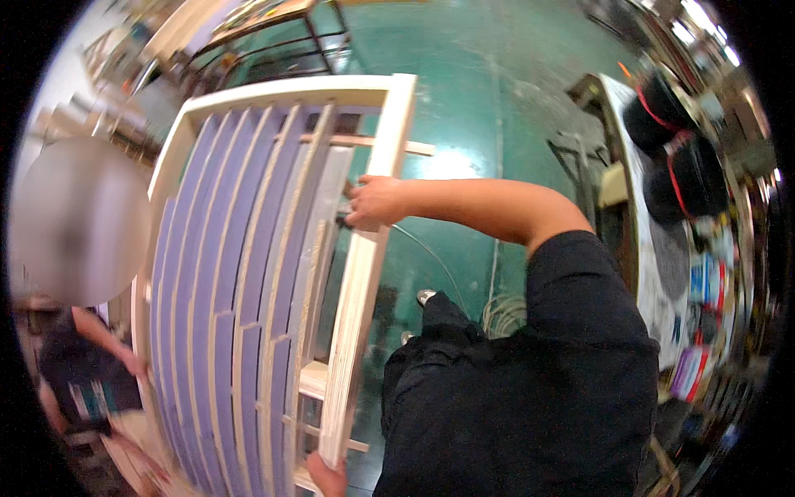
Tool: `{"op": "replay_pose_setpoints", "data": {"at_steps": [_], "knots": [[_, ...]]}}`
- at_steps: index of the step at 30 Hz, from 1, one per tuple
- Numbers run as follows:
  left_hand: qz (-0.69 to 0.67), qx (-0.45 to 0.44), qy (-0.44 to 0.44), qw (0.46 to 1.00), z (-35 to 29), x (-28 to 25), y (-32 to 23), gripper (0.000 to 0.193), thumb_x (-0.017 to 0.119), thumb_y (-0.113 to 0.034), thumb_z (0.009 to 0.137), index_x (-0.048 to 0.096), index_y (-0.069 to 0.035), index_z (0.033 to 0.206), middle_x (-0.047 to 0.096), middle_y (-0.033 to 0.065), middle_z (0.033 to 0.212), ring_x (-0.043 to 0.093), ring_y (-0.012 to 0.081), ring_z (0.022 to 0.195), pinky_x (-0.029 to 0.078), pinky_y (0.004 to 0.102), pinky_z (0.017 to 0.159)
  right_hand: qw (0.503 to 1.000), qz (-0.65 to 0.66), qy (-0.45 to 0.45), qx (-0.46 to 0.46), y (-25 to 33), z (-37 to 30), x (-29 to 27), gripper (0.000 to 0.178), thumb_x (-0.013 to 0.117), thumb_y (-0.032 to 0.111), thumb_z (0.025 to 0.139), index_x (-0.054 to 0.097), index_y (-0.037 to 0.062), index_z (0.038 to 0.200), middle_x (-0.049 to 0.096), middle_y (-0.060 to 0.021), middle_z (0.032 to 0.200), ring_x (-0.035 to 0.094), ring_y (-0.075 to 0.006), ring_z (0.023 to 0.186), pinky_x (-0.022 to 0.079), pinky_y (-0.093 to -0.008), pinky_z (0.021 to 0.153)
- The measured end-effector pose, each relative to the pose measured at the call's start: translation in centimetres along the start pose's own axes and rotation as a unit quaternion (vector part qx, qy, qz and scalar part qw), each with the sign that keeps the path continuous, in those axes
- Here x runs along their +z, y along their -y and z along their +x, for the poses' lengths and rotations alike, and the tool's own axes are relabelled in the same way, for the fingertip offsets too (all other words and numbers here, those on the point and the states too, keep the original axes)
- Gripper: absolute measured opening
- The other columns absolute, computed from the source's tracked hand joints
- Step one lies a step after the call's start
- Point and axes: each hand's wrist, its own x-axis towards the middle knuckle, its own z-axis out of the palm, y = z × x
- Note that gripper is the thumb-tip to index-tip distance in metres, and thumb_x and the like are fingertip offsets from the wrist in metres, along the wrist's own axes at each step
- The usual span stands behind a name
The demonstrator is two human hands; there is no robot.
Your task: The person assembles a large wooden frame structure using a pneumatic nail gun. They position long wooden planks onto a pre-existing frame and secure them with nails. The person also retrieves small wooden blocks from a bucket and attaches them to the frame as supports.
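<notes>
A large pale wooden frame [354, 331] stands at a slant in front of me, filled with long lavender slats [228, 248] with yellowish edges, set side by side. My right hand [373, 203] reaches over its near rail, fingers curled round a small dark tool [341, 220] that is mostly hidden. A thin hose [435, 255] runs from beside that hand toward the floor. At the lower edge of the view my left hand [326, 475] is closed on the same rail, only partly visible. Between near rail and slats is a gap with short wooden crosspieces [313, 380].
At the left a co-worker [87, 364] has a hand on the far rail. A coiled hose [505, 316] lies on the green floor near my feet. On the right a bench [628, 166] bears black buckets [686, 184]. A metal-legged table [273, 25] stands beyond the frame.
</notes>
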Motion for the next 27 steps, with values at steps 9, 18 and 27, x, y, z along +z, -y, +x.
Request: {"op": "replay_pose_setpoints", "data": {"at_steps": [9, 18, 27], "knots": [[0.181, 0.159, 0.071, 0.968, 4.4, -1.5, -8.4, 0.065, 0.076, -0.025, 0.083, 0.047, 0.004, 0.134, 0.056, 0.0231, 0.128, 0.056, 0.0365, 0.111, 0.045, 0.0487, 0.094, 0.815, 0.148, -0.362, 0.428, 17.5, -8.8, 7.6, 0.053, 0.071, 0.02, 0.081, 0.056, 0.0197, 0.132, 0.047, -0.0139, 0.144, 0.045, -0.0342, 0.137, 0.037, -0.0524, 0.112], [0.235, 0.2, 0.112, 0.945, 5.1, -1.8, -9.8, 0.081, 0.08, -0.019, 0.08, 0.034, 0.005, 0.143, 0.049, 0.0232, 0.138, 0.052, 0.0323, 0.119, 0.042, 0.0466, 0.103, 0.365, 0.328, -0.094, 0.866, 49.6, -43.1, 28.4, 0.054, 0.072, 0.013, 0.073, 0.062, 0.0073, 0.126, 0.062, -0.0231, 0.12, 0.06, -0.0407, 0.114, 0.048, -0.0494, 0.099], [0.263, 0.129, 0.137, 0.946, 5.5, -2.0, -11.5, 0.1, 0.084, -0.012, 0.077, 0.02, 0.006, 0.152, 0.041, 0.0234, 0.147, 0.048, 0.028, 0.128, 0.039, 0.0445, 0.111, 0.152, 0.071, -0.145, 0.975, 59.1, -77.7, 29.9, 0.042, 0.061, 0.034, 0.087, 0.061, 0.0061, 0.12, 0.067, -0.0253, 0.112, 0.064, -0.0445, 0.105, 0.051, -0.0514, 0.089]]}}
